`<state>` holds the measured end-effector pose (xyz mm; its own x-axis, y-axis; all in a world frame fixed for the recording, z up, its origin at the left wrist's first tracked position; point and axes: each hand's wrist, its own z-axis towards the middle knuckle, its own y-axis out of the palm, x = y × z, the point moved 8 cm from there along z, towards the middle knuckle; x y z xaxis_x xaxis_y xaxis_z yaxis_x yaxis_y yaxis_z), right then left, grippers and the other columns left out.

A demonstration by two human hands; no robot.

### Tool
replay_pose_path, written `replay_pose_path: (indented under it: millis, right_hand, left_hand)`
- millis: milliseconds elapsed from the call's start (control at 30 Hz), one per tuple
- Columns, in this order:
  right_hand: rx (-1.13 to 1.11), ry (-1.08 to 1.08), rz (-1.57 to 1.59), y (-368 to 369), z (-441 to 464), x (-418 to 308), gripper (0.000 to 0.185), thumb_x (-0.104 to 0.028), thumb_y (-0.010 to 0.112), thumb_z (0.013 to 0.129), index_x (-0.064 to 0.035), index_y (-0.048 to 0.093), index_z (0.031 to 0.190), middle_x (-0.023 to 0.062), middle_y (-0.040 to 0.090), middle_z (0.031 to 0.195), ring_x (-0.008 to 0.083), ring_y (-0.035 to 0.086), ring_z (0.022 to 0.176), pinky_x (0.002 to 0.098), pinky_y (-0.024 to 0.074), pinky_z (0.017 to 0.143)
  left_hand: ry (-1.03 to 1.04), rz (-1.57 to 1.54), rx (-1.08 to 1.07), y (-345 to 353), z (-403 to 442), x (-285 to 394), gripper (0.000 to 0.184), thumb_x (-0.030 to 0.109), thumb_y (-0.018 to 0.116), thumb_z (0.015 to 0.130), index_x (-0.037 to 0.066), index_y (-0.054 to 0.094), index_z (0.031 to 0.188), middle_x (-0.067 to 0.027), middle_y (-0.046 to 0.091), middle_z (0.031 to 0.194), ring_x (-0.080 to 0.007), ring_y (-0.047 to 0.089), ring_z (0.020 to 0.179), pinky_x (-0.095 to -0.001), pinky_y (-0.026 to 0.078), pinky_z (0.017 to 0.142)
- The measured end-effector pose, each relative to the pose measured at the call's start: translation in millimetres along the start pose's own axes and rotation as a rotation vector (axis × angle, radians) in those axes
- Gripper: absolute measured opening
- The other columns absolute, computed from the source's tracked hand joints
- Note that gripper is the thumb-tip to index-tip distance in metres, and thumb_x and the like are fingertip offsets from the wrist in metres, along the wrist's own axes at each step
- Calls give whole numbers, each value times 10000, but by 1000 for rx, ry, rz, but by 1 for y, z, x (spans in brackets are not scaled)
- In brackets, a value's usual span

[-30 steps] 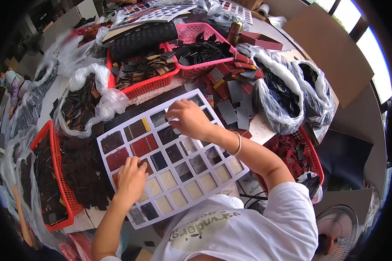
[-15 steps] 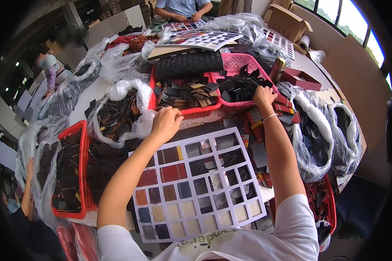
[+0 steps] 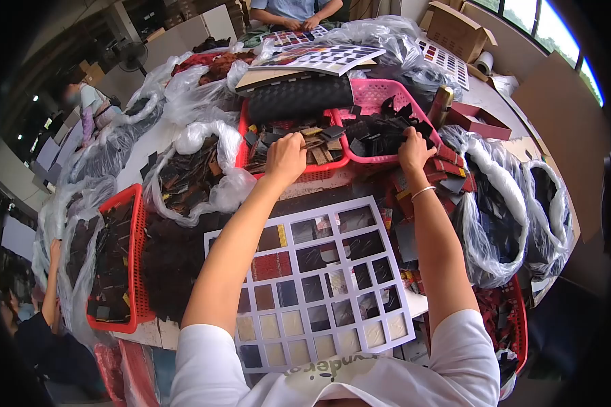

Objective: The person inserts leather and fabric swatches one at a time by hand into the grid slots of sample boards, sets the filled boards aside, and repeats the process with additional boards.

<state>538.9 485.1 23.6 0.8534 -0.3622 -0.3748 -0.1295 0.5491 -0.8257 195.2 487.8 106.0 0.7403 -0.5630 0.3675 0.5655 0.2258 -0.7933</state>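
My left hand (image 3: 286,159) is over the front of a red basket (image 3: 317,175) of brown and black swatches (image 3: 324,141). Its fingers are curled, and their tips are hidden from me. At the right side of a pink basket (image 3: 375,88), my right hand (image 3: 415,149) has bent fingers over black swatches (image 3: 380,130); what they pinch, if anything, cannot be made out. Below both arms lies a white sample board (image 3: 297,268) with a grid of windows. Some windows show red, brown, blue or cream material, and others look dark and glossy.
A black textured roll (image 3: 299,100) and stacked sample cards (image 3: 319,60) lie across the baskets' back. Plastic bags of swatches (image 3: 190,169) stand left, more bags (image 3: 490,203) right. Another red basket (image 3: 137,264) is at left. A co-worker (image 3: 295,15) sits opposite.
My left hand has moved right and slightly up, from the red basket's front left corner to over its swatches. The right hand stays by the pink basket, its fingers shifted a little.
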Motion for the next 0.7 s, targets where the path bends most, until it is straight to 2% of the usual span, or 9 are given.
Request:
replay_pose_path:
  millis: [67,200,300,333,367,433,533,633,700]
  right_hand:
    - [-29,-9,89,-3,-3,5,297,-135,663,814,-180,631,1106,74,692,1023,299,608,1096,601,239,1076]
    - [152,150,371,-42,-10,16,209,-224,711,798,-162,685,996,65,704,930,310,605,986,491,436,899]
    - [201,-24,747,-55,-9,6,188,-158,725,809,-71,686,972,89,710,889,264,675,818,358,517,766]
    - [166,-76,786,-68,-17,-8,200,-114,730,814,-24,673,982,95,707,876,199,685,780,300,518,731]
    - [88,-118,895,-81,-30,-25,196,-88,721,828,0,669,996,78,703,878,153,669,785,281,513,722]
    - [-152,-133,1100,-106,-73,-61,201,-53,691,855,11,672,1044,53,702,905,110,645,785,253,506,723]
    - [-653,-167,1239,-106,-153,-98,248,-23,678,892,6,662,1138,25,689,997,72,613,867,231,485,784]
    - [-874,-182,1191,-99,-228,-119,195,18,673,871,33,671,1066,33,698,955,80,637,844,234,517,789]
    - [-954,-215,1071,-103,-266,-133,185,27,669,867,40,664,1052,55,706,964,95,654,865,245,524,808]
  left_hand:
    - [-119,-92,-42,-20,-9,-8,154,112,732,786,12,631,844,-192,694,876,-368,677,852,-453,522,745]
    - [-151,-213,156,-37,-13,-48,147,66,766,729,1,646,783,-163,657,835,-358,654,801,-438,517,721]
    - [-239,-258,305,-37,-11,-79,126,46,746,756,7,649,827,-156,679,859,-322,684,784,-403,533,700]
    - [-328,-370,278,-43,-13,-76,89,23,707,812,0,648,874,-133,688,883,-260,708,767,-336,552,665]
    - [-422,-482,248,-54,-16,-66,57,1,667,868,-7,646,921,-110,696,906,-199,733,751,-269,571,631]
    - [-324,-610,293,-66,-29,-55,100,0,618,904,-18,658,993,-113,702,915,-193,734,777,-255,571,632]
    - [-138,-359,245,-96,-74,-25,190,14,569,935,-27,660,1096,-146,716,935,-180,732,789,-258,576,644]
    - [-143,-272,244,-108,-101,-54,196,15,553,949,-34,645,1115,-161,717,987,-198,734,884,-283,591,695]
    - [-170,-442,429,-119,-107,-84,151,6,583,905,-31,659,1030,-153,725,922,-220,743,839,-311,563,704]
